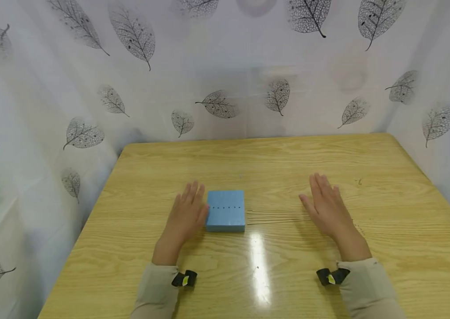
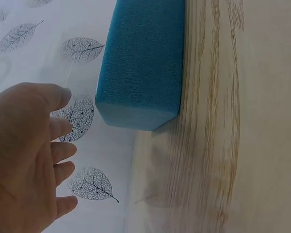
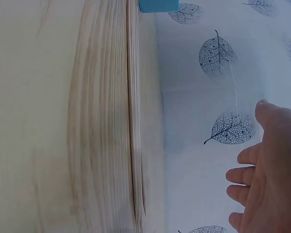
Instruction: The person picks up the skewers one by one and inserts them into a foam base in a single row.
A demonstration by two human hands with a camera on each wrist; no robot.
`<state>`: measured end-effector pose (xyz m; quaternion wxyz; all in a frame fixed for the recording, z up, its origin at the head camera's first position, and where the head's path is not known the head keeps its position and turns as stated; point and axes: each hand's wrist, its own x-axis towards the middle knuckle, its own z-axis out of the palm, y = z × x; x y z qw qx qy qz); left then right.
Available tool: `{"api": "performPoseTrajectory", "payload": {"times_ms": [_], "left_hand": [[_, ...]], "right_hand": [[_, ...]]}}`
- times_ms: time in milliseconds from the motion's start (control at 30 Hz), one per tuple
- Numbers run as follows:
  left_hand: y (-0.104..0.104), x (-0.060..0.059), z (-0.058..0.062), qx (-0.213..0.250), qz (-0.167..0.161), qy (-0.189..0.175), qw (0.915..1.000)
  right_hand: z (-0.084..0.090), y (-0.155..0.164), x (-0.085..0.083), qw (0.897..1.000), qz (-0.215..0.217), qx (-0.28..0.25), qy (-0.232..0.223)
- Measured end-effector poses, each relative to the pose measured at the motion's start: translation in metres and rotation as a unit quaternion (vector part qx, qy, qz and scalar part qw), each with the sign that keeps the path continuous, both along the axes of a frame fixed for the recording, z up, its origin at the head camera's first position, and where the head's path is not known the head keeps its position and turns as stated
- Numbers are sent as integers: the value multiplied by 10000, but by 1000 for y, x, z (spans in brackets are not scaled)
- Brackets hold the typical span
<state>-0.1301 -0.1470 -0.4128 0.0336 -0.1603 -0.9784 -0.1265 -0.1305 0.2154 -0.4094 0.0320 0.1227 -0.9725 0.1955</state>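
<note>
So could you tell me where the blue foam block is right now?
In the head view the blue foam block lies on the table, just right of the left hand.

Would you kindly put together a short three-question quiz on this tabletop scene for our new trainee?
1. True or false: the left hand grips the blue foam block.
2. Which lies between the block and the right hand? A) thin wooden sticks B) a cup C) scissors
3. Fill in: the row of small dark holes runs across the block's ____ face.

Key:
1. False: its fingers are straight, lying beside the block's left edge.
2. A
3. top
</note>
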Motion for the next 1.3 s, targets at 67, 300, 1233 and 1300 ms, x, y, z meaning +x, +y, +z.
{"api": "performPoseTrajectory", "payload": {"times_ms": [67, 300, 1233, 1300], "left_hand": [[0, 0, 0, 30, -100, -122, 9999], [-1, -1, 1, 252, -570, -556, 9965], [-9, -14, -3, 1271, -1171, -1680, 9705], [-10, -15, -2, 1259, -1129, -1728, 9703]], "right_hand": [[0, -1, 0, 9999, 18, -104, -51], [2, -4, 0, 9973, 119, -623, -381], [-10, -24, -16, 9874, 496, -1360, -639], [-10, -25, -18, 9876, 520, -1317, -684]]}}
